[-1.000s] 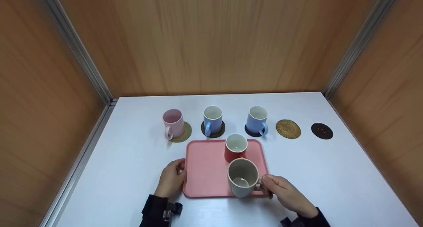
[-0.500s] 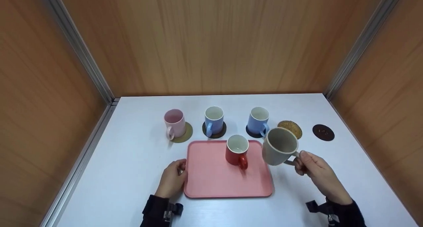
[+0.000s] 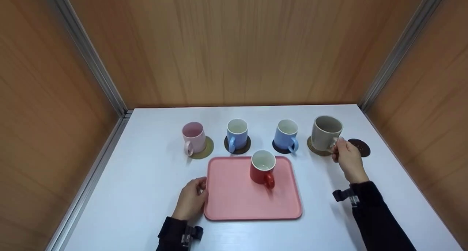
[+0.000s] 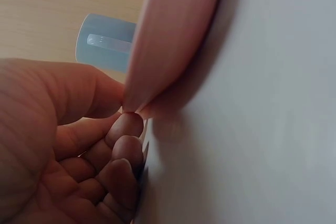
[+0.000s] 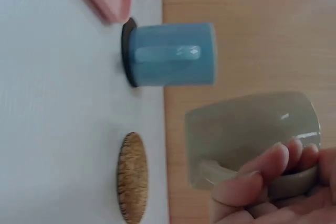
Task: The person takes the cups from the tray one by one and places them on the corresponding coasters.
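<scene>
The grey-beige mug [image 3: 323,139] is held by its handle in my right hand [image 3: 350,161], with thumb and fingers round it. In the right wrist view this mug [image 5: 247,132] hangs tilted above the woven tan coaster [image 5: 133,179], with a gap between them. My left hand [image 3: 191,199] pinches the left rim of the pink tray [image 3: 234,203]. In the left wrist view the thumb lies on the tray's edge [image 4: 163,35], and a fingertip sits against it from below. A red mug [image 3: 260,172] stands on the tray, its handle toward me.
Behind the tray a pink mug [image 3: 195,139] stands on an olive coaster [image 3: 206,150]. Two blue mugs, one left [image 3: 239,136] and one right [image 3: 283,136], stand on dark coasters. A dark brown coaster [image 3: 362,147] lies at the far right. Wooden panels [image 3: 234,46] enclose the white table.
My right hand has lifted the grey-beige mug off the tray and carried it right and back to over the woven coaster. The left hand stays at the tray's rim.
</scene>
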`<action>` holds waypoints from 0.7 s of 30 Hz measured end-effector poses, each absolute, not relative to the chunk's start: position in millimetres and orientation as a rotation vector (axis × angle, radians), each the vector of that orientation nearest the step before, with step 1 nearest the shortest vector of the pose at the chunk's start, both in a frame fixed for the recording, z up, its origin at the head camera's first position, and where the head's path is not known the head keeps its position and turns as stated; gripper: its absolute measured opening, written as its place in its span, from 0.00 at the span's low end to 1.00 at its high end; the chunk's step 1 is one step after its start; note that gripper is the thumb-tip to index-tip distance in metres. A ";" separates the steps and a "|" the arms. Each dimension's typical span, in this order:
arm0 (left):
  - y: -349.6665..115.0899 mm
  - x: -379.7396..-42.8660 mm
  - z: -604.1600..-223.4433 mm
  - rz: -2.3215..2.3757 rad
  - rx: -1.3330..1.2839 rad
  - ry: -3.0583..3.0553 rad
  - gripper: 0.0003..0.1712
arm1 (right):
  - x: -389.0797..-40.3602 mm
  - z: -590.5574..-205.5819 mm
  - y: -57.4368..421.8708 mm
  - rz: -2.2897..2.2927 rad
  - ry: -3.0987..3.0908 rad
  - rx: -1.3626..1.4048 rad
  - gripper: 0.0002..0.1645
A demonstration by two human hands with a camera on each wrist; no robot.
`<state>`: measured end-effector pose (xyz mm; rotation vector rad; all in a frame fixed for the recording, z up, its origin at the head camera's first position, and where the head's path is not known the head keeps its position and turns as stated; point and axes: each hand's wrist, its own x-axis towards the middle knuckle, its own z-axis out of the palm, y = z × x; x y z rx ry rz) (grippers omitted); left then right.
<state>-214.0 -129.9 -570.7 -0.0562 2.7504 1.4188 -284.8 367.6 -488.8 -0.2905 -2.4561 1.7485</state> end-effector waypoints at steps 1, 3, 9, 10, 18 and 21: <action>-130.1 -213.8 -571.1 1.425 -0.061 2.745 0.27 | -291.4 -491.8 368.6 1.751 -2.463 -0.315 0.30; -130.1 -213.8 -571.5 1.433 -0.069 2.738 0.27 | -303.4 -497.3 369.5 1.764 -2.463 -0.355 0.31; -129.7 -214.1 -572.5 1.439 -0.086 2.730 0.27 | -324.5 -508.2 368.5 1.809 -2.440 -0.420 0.30; -129.6 -214.1 -572.6 1.439 -0.087 2.730 0.27 | -326.3 -509.2 368.3 1.807 -2.438 -0.422 0.30; -130.8 -214.4 -571.6 1.448 -0.037 2.753 0.28 | -333.4 -515.4 368.6 1.803 -2.462 -0.466 0.30; -131.2 -214.1 -572.3 1.450 -0.041 2.749 0.27 | -335.5 -517.9 368.5 1.798 -2.472 -0.475 0.30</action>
